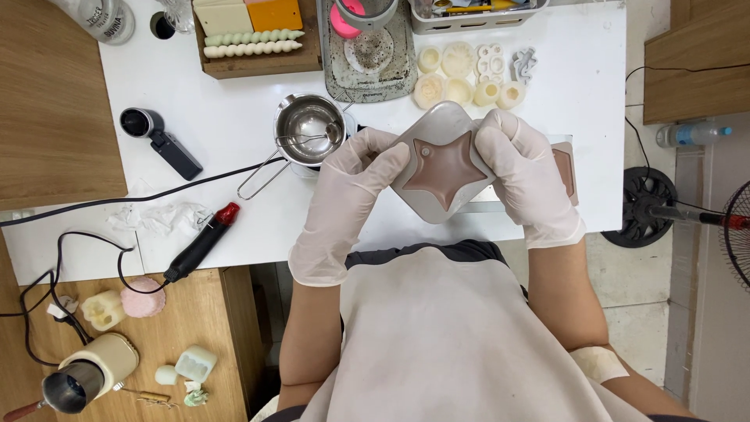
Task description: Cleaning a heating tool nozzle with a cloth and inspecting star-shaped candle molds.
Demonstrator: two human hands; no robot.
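While curled, both hands' fingers point(500, 129) grip star mould point(444, 166) edges.

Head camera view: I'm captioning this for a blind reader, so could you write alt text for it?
Two white-gloved hands, left and right, hold a grey silicone mould with a brown star-shaped filling above a white table. On the table behind sit a steel pouring pot with a wire handle, pale moulded wax shapes and a black tool with a red tip.
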